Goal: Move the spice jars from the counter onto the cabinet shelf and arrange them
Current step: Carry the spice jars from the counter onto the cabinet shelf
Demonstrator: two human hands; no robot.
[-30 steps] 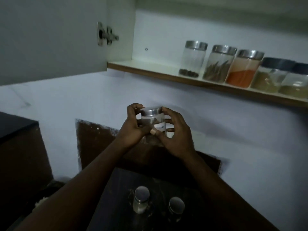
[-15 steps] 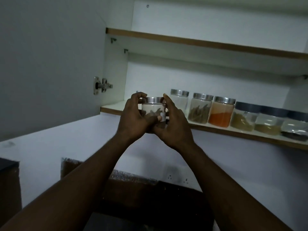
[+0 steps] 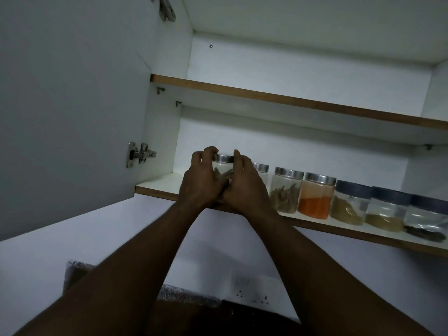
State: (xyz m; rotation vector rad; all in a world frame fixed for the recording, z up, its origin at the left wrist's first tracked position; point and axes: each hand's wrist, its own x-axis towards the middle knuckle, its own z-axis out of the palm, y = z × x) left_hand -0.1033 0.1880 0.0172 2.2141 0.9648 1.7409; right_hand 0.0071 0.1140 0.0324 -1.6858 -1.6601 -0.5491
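Observation:
A clear spice jar (image 3: pixel 223 169) with a metal lid and brown sticks inside is at the left end of the row on the lower cabinet shelf (image 3: pixel 157 186). My left hand (image 3: pixel 202 181) grips its left side and my right hand (image 3: pixel 244 184) grips its right side, fingers curled round it. Whether its base rests on the shelf is hidden by my hands. To its right stand several more jars: one mostly hidden (image 3: pixel 261 172), one with brown sticks (image 3: pixel 285 191), one with orange powder (image 3: pixel 316 197), and dark-lidded ones (image 3: pixel 350 204).
The open cabinet door (image 3: pixel 72 105) with its hinge (image 3: pixel 139 154) stands at the left. An upper shelf (image 3: pixel 291 99) runs above the jars. Bare shelf lies left of the held jar. A wall socket (image 3: pixel 252 295) sits below on the white wall.
Both hands have lifted the jar from over the counter up to the lower shelf, left of the jar row. My view has tilted upward, so the counter jars are out of sight.

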